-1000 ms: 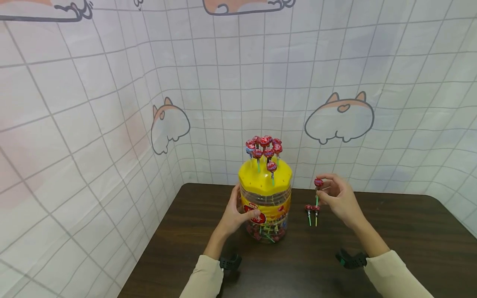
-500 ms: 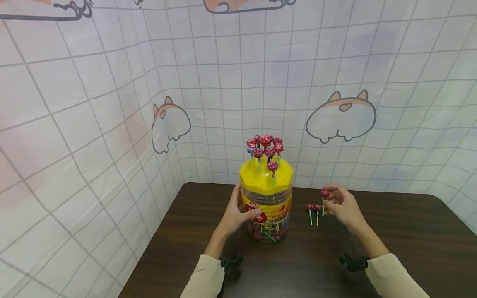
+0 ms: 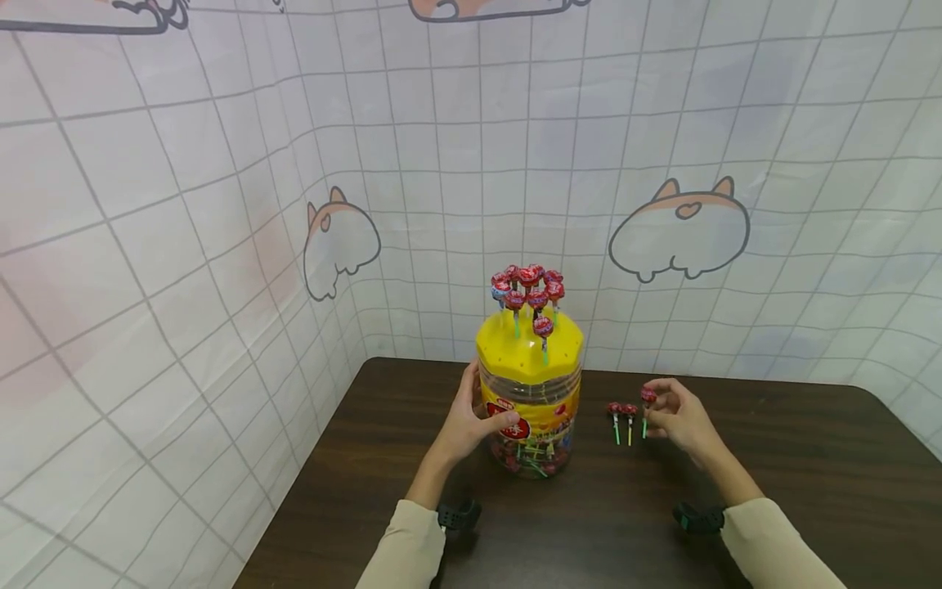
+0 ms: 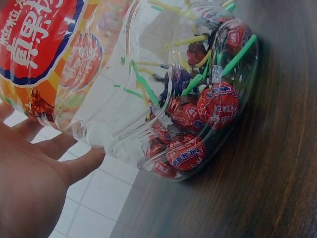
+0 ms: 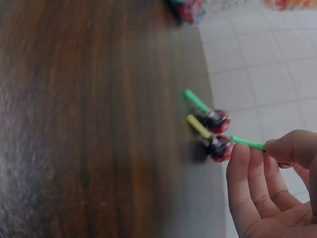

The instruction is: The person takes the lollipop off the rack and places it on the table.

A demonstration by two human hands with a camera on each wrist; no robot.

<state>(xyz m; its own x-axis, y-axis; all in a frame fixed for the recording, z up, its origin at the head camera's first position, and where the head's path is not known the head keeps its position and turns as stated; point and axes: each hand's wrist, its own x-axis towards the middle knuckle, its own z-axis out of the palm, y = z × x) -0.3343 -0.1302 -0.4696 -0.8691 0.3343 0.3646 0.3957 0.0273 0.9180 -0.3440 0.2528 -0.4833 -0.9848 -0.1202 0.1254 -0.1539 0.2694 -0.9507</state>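
Your right hand (image 3: 680, 419) pinches a lollipop (image 3: 648, 395) by its stick, lower and farther right than a second ago, just beside two others (image 3: 629, 409) on the counter (image 3: 795, 458). Your left hand (image 3: 464, 425) grips the yellow-topped jar (image 3: 545, 417), as before.

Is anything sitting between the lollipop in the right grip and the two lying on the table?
Nothing visible. In the head view, only a sliver of table shows between the held lollipop and the nearer lying one; the jar stands off to the left.
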